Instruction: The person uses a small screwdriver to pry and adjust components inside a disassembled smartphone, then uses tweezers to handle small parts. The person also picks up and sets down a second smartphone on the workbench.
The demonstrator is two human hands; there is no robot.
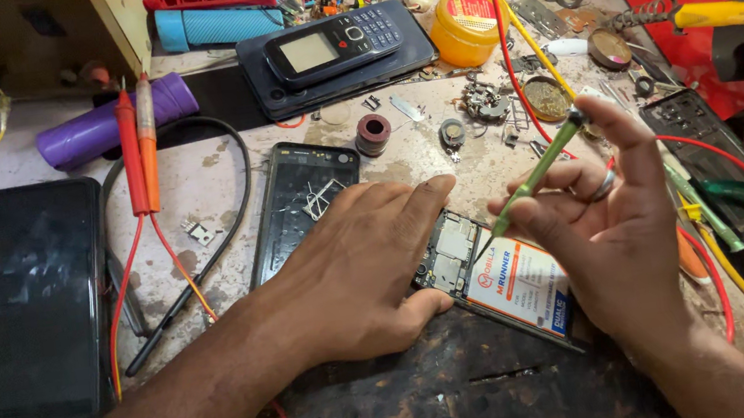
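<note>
With the left hand (356,272) pressed flat on the opened phone (495,284), the right hand (606,227) pinches a green screwdriver (534,177) over its circuit board (449,251), apparently mid-unscrewing; next needs precise tip seating.

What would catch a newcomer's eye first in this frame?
At centre, the left hand presses down on an opened phone with its battery exposed, while the right hand holds a green screwdriver tipped toward its circuit board. A big dark tablet fills the left edge, and a keypad phone lies on a dark slab at top centre.
</note>
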